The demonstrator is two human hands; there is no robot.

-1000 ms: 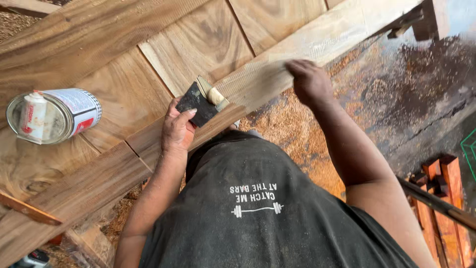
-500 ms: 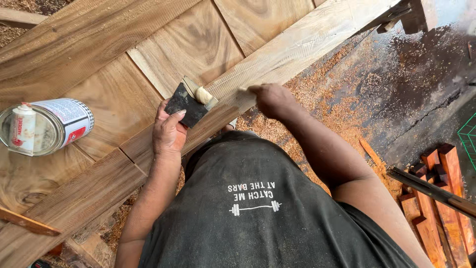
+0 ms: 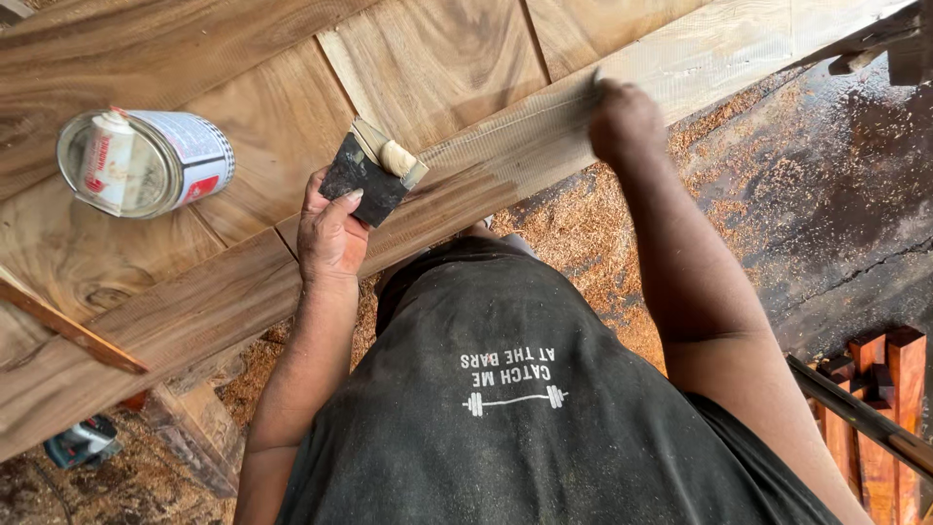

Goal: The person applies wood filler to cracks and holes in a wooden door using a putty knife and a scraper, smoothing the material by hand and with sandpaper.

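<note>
Hands first: we hold a dark, flat scraper pad with a pale blob of wood filler on its top edge (image 3: 374, 175) in our left hand (image 3: 330, 233). Our thumb and fingers are closed tight around its lower end, and the pale blob sticks out above the grip. The pad rests on the long, pale wooden rail (image 3: 544, 136) that runs up and to the right from that hand.

Our right hand (image 3: 627, 122) is further along the same rail, up and to the right of the pad. It is curled into a loose fist and presses down on the wood. It looks blurry, so we cannot tell if it holds anything.

Left of the gripped pad, well apart from it, an open round tin with a white and red label (image 3: 146, 160) lies tipped on the big brown wooden panel (image 3: 437, 58). A small white tube sits inside it.

Below the rail, orange sawdust (image 3: 573, 233) covers the ground. Red-brown wooden posts (image 3: 889, 389) stand far to the lower right.
</note>
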